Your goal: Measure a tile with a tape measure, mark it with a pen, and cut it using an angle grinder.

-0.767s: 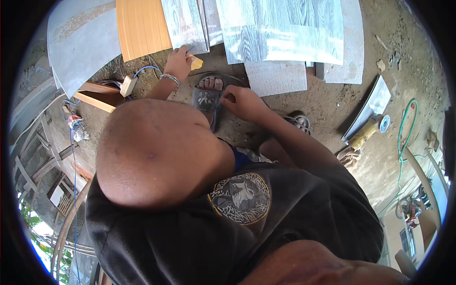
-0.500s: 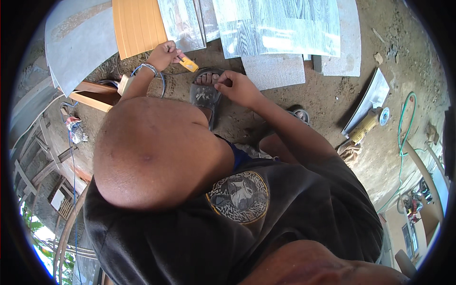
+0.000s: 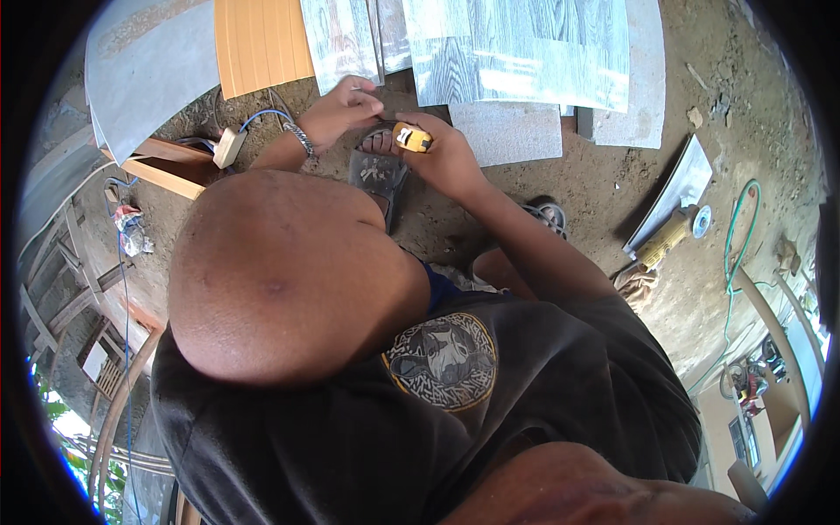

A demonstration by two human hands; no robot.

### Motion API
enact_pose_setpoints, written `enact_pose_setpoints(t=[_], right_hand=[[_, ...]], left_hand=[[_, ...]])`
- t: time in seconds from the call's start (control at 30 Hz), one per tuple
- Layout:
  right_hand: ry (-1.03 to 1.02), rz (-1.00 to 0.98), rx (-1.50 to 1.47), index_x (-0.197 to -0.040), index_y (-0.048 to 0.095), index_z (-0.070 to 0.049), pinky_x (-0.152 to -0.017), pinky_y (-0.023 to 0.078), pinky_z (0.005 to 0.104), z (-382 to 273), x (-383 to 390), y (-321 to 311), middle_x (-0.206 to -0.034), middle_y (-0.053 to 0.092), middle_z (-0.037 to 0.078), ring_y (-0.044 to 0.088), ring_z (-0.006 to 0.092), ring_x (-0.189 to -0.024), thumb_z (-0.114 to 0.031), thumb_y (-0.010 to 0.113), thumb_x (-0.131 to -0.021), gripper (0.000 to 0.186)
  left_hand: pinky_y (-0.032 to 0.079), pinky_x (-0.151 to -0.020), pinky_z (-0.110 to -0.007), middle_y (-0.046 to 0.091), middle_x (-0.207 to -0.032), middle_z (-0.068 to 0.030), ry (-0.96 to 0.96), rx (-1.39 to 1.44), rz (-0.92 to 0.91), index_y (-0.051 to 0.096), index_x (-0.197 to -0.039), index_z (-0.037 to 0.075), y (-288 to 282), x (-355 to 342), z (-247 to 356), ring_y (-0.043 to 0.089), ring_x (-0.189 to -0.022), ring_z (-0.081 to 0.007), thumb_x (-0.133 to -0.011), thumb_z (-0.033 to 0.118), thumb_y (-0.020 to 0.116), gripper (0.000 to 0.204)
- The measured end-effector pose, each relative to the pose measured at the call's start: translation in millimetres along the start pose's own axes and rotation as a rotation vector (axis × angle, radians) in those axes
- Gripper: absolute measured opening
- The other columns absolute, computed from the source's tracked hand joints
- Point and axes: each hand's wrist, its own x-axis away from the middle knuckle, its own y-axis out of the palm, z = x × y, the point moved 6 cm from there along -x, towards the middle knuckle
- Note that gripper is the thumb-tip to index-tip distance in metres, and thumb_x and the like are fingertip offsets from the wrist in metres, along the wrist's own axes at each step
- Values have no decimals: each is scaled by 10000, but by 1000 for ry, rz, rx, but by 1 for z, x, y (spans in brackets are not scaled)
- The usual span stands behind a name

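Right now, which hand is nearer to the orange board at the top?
The left hand. It is just below and to the right of the orange board. The right hand holds a small yellow tool farther right, over the sandal.

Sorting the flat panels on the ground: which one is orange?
The ribbed orange panel, upper left beside the left hand; the others are grey wood-grain planks.

Upper frame: grey wood-grain planks [image 3: 516, 52] are lying beside an orange ribbed panel [image 3: 258, 39]. Centre: a yellow-and-black tape measure [image 3: 411, 137] is showing. Lower frame: a black shirt [image 3: 525, 411] is bearing a gold-ringed emblem.
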Motion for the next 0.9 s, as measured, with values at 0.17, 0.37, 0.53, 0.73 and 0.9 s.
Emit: enact_pose_setpoints(t=[0.17,0.37,0.53,0.73,0.9], right_hand=[[284,-75,494,-1104,663,-81,-786,563,386,-12,0,-13,-1024,711,148,720,315,-915,-250,813,-815,367],[-56,40,727,-960,655,-98,-712,562,428,-25,-9,-45,-884,661,103,693,329,-836,-211,774,-809,223],[-209,223,1162,-998,702,-147,-740,578,375,-6,0,-191,-971,674,44,678,246,-849,-165,757,-805,202],[-114,385,1387,-1208,707,-158,-840,547,404,35,15,-355,-1133,659,80,651,299,-991,-108,710,-839,373],[161,481,1143,-1429,549,-167,-975,502,439,79,21,-388,-1329,538,184,578,371,-1192,-62,732,-793,669]], left_hand=[[528,-816,-251,656,-978,-14,-25,-527,-118,650,-1079,41,12,6,24,627,-889,-101,-979,397,677,371],[445,-598,-208,620,-791,11,33,-418,-173,575,-847,91,29,-10,20,557,-657,-54,-859,129,810,237],[379,-570,-224,494,-773,48,136,-202,-181,532,-871,113,21,-48,10,462,-653,-51,-867,39,755,235],[396,-605,-248,440,-770,31,462,-711,312,495,-858,81,-11,-90,8,444,-692,-77,-823,129,824,335],[525,-627,-254,591,-835,-18,292,-575,289,529,-933,39,-10,-100,-8,597,-756,-93,-823,230,854,393]])
